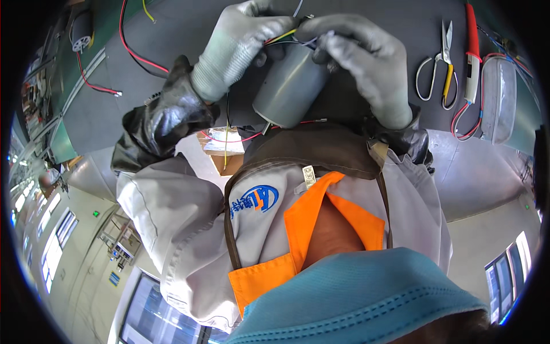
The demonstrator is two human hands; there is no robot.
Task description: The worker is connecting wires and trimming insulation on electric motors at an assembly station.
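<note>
A smooth grey metal cylinder (291, 86), which looks like a motor body, lies tilted on the dark worktop between my hands, near the front edge. Thin coloured wires (282, 38) come from its far end. My left hand (243, 49), in a grey-white glove, is closed with thumb and fingers pinching these wires. My right hand (366, 63), gloved alike, has its fingers bent around the wires at the cylinder's far right rim. The fingertips partly hide the wire ends, so their joining cannot be made out.
Right of my hands lie scissors (444, 66), a red-and-white handled tool (472, 54) and a grey tray (499, 103) with wires around it. Another motor (82, 28) stands far left. A red-black cable (129, 43) crosses the dark mat (172, 23). Below the edge is a cardboard box (228, 164).
</note>
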